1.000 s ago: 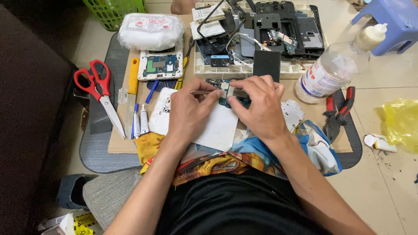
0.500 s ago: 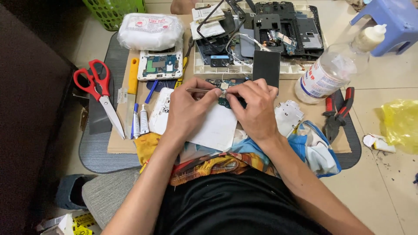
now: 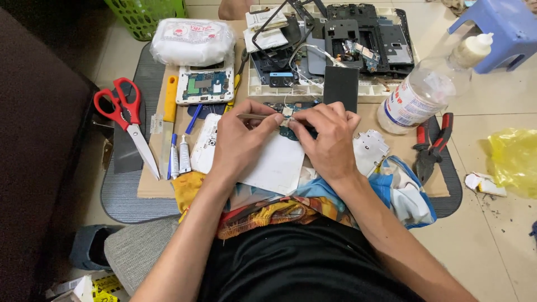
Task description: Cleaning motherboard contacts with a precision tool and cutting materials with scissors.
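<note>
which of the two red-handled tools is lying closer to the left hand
The red-handled scissors, lying on the mat at the left of the work board. The red-handled pliers lie across on the far right, beyond the right hand, away from the left hand.

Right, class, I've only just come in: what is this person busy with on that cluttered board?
A person sits over a cardboard work board, both hands at a small circuit board. The left hand holds thin tweezers with the tips at the board; the right hand pins the board down on a white sheet. Red scissors lie to the left, red-handled pliers and a clear plastic bottle to the right, and an opened device behind.
</note>
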